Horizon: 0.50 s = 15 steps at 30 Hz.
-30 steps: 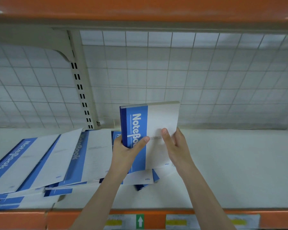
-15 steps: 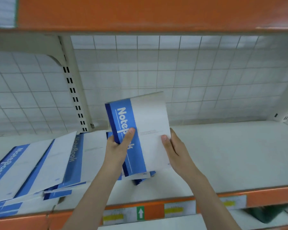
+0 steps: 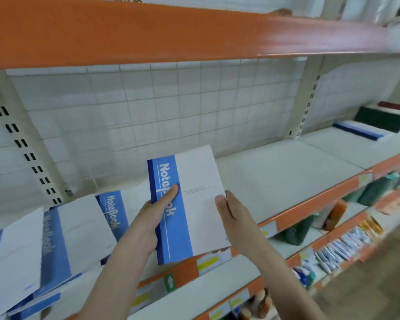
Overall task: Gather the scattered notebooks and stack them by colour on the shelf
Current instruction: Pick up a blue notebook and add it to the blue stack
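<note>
I see both hands on one blue-and-white notebook (image 3: 189, 204), held up in front of the shelf (image 3: 275, 172), above its orange front edge. My left hand (image 3: 148, 225) grips the blue spine side, thumb lying across the printed title and hiding some letters; its fingers are behind the cover. The right hand (image 3: 233, 215) clasps the white edge, thumb on top, fingers hidden underneath. More scattered notebooks (image 3: 79, 227) overlap on the shelf at left, cut off by the frame. Far right, stacked notebooks (image 3: 365, 131) are blurred.

Four blue notebooks (image 3: 189, 204) visible, perhaps more; two hands (image 3: 148, 225)
</note>
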### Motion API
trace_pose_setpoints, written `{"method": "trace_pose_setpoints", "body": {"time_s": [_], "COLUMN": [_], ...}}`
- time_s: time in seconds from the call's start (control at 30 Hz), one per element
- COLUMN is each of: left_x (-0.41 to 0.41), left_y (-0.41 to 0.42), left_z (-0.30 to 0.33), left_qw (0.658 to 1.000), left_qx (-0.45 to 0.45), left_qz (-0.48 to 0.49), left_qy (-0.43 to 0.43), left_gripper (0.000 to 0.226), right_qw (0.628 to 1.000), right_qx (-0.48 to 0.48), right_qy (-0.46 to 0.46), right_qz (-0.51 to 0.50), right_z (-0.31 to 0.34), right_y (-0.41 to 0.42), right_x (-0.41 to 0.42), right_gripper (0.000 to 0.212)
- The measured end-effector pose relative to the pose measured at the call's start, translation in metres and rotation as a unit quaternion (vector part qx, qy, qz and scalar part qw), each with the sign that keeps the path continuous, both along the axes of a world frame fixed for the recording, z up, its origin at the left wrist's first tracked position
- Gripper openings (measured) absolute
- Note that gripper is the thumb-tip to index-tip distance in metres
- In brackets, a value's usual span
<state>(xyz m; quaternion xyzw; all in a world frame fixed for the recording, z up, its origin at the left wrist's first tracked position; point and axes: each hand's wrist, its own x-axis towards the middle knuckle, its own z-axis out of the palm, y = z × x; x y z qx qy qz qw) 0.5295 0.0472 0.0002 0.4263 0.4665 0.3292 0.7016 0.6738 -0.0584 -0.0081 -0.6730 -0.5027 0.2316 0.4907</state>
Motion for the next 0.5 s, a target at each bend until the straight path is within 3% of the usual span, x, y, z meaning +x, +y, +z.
{"method": "trace_pose_setpoints", "body": {"time_s": [0.1,0.17,0.3,0.5], "left_x": [0.027,0.048,0.095,0.170], "left_y": [-0.014,-0.025,-0.056,-0.120], "left_z": [-0.001,-0.001,-0.013,-0.037], "left_qw": [0.998,0.993,0.973,0.929], "left_qx": [0.023,0.050,0.147,0.151], "left_qz": [-0.061,-0.100,-0.175,-0.336], "left_qy": [0.012,0.026,0.040,0.044], "left_gripper": [0.038,0.033,0.020,0.014], "right_qw": [0.997,0.989,0.943,0.892], "right_qx": [-0.015,-0.026,-0.035,-0.036], "right_qy": [0.033,0.104,0.247,0.250], "right_qz": [-0.075,-0.106,-0.220,-0.374], "right_z": [-0.001,-0.001,-0.008,-0.031], "right_y": [-0.029,-0.052,-0.096,-0.169], "right_x": [0.012,0.021,0.045,0.092], "right_gripper": [0.032,0.031,0.028,0.031]}}
